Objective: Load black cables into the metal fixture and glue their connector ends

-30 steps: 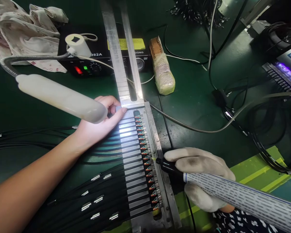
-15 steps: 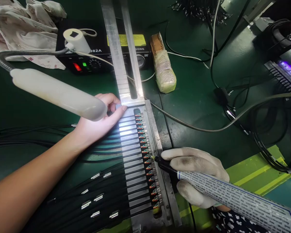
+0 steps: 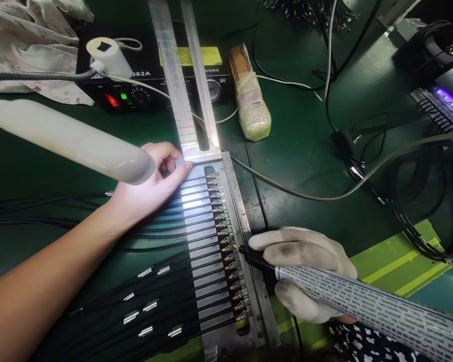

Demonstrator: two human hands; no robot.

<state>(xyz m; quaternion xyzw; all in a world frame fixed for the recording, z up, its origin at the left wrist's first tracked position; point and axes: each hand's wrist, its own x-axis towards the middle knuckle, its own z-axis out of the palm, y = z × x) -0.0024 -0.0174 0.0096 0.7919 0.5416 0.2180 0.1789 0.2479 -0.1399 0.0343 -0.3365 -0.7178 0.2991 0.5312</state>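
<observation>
A metal jig (image 3: 206, 274) lies on the bench with several black cables (image 3: 207, 274) side by side across it. Their ends carry small connectors (image 3: 232, 266) with orange and green wires showing. My bare left hand (image 3: 156, 168) pinches the jig's far left corner, thumb on top. In its white glove, my right hand (image 3: 309, 266) is wrapped round a pen-like tube (image 3: 355, 296) with a printed label and black nozzle. Its pale yellowish tip (image 3: 236, 247) is at a connector midway along the row; whether they touch I cannot tell.
A white lamp (image 3: 75, 141) on a flexible neck hangs over my left wrist. Behind stand a black control box (image 3: 151, 90), a slotted metal bar (image 3: 169, 75) and a wrapped block (image 3: 252, 105). Cables (image 3: 403, 221) lie at right, cloth (image 3: 33, 45) at far left.
The view has shifted slightly, so the jig and lamp appear further left. The tube's tip sits slightly further right relative to the connectors. Both hands keep their hold.
</observation>
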